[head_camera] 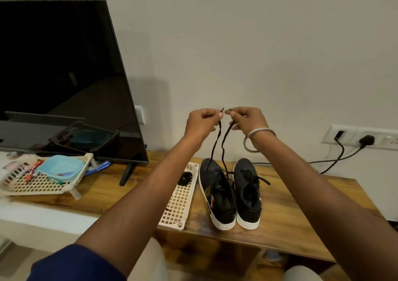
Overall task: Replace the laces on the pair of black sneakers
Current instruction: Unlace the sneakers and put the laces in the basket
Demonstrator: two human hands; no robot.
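Left hand (201,122) and right hand (247,120) raised at 12 o'clock, each pinching one end of a black lace (217,145), lace trailing down into left sneaker (216,194), right sneaker (247,192) touching at 3 o'clock, wooden table (290,216), bundled lace on white tray (178,203) at 9 o'clock

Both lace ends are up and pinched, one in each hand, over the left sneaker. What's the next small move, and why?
Probably even the two ends, then lower them to thread the next eyelets. The left hand and right hand each pinch a tip of the black lace, which runs down to the toe end of the left sneaker; its upper eyelets look unlaced.
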